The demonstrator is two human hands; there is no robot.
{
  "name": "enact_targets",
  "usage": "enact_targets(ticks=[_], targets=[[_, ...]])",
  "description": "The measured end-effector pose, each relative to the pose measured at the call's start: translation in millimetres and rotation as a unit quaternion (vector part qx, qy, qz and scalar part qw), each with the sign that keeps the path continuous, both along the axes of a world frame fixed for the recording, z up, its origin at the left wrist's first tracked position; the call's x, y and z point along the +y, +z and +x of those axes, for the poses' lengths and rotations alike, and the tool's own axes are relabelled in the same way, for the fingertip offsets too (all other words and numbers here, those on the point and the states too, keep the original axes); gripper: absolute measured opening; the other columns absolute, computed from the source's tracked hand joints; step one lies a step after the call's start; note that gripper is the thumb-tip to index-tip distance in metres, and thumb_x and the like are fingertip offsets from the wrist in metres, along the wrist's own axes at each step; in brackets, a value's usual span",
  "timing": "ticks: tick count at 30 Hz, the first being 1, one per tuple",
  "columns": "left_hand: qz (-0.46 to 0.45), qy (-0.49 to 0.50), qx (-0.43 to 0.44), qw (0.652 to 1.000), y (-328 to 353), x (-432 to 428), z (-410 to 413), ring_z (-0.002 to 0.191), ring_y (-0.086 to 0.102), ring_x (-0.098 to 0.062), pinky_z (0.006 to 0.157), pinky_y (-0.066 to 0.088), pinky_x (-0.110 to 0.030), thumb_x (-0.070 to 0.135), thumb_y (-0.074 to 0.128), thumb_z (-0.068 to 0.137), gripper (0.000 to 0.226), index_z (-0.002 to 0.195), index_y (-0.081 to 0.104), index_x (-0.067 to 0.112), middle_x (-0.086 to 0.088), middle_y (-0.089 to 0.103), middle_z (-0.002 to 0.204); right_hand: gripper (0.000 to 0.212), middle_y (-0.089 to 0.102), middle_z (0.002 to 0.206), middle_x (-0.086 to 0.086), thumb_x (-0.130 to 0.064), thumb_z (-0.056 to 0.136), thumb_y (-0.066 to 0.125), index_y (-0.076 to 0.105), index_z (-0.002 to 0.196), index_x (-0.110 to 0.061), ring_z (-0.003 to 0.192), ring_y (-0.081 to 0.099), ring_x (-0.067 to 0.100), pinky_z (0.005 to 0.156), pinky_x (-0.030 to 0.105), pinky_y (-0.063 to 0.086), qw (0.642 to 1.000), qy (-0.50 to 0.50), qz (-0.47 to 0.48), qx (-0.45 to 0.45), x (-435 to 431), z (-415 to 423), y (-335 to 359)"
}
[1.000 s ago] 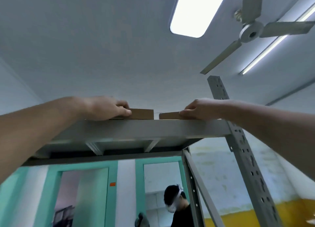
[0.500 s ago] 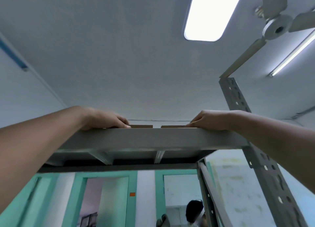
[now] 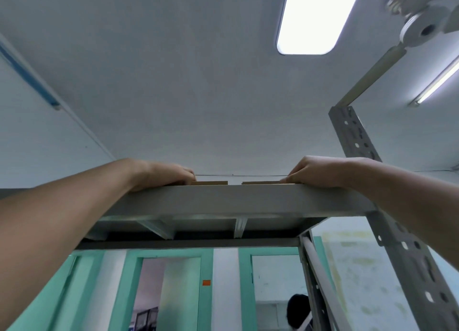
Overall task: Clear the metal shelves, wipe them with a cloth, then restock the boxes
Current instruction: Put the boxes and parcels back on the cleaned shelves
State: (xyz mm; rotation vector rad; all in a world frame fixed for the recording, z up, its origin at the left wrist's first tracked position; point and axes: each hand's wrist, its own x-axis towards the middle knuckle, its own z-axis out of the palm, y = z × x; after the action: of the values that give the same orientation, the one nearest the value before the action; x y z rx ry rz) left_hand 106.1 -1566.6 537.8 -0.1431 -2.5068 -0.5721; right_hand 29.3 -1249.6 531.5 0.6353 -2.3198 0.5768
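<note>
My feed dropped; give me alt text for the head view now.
Seen from below, the left hand lies on the left box and the right hand on the right box, both flat and brown atop the metal shelf, a gap between them. The shelf's lip hides any grip.

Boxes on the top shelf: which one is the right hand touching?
The right cardboard box, met by the right hand and nearer the perforated post; the left cardboard box is at the left hand.

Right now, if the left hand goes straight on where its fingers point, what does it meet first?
The left hand meets the left cardboard piece on the shelf; its fingertips seem to touch it now, though depth is unclear.
</note>
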Motion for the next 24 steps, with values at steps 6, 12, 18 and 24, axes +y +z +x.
enact_targets(ticks=[6,12,18,24], targets=[[0.005,0.002,0.027,1.0,1.1,-2.0,-4.9,0.074,0.06,-0.019,0.057,0.047,-0.023,0.008,0.047,0.087,0.025,0.091,0.069,0.019,-0.009,0.064,0.087,0.039,0.078,0.096,0.003,-0.053,0.093,0.065,0.082,0.097,-0.017,0.092,0.073,0.024,0.088,0.037,0.057,1.0,-0.003,0.017,0.023,-1.4,-5.0,-0.5],[-0.026,0.001,0.057,0.998,-0.5,-2.0,-8.3,0.074,0.062,-0.021,0.064,0.047,-0.025,0.003,0.048,0.09,0.026,0.1,0.069,0.014,-0.01,0.068,0.089,0.037,0.076,0.097,0.003,-0.051,0.095,0.062,0.081,0.097,-0.019,0.093,0.071,0.022,0.087,0.034,0.055,0.999,-0.015,0.024,0.041,-4.1,-3.1,-3.3],[-0.03,-0.018,0.068,0.997,-1.9,-1.6,-1.9,0.101,0.065,-0.023,0.079,0.05,-0.03,0.017,0.053,0.083,0.032,0.112,0.064,0.024,-0.003,0.07,0.111,0.044,0.072,0.108,-0.002,-0.062,0.097,0.051,0.076,0.111,-0.029,0.094,0.066,0.016,0.087,0.032,0.053,0.997,-0.016,0.034,0.061,-3.2,-2.2,-6.7],[-0.022,-0.077,0.407,0.91,-39.9,23.0,18.9,0.094,0.058,0.002,0.076,0.042,-0.016,0.017,0.053,0.096,0.017,0.107,0.065,0.024,0.011,0.065,0.103,0.034,0.062,0.131,0.002,-0.036,0.104,0.052,0.065,0.132,-0.019,0.111,0.059,0.014,0.099,0.041,0.05,0.937,0.1,-0.073,0.327,-15.4,17.4,-32.5]])
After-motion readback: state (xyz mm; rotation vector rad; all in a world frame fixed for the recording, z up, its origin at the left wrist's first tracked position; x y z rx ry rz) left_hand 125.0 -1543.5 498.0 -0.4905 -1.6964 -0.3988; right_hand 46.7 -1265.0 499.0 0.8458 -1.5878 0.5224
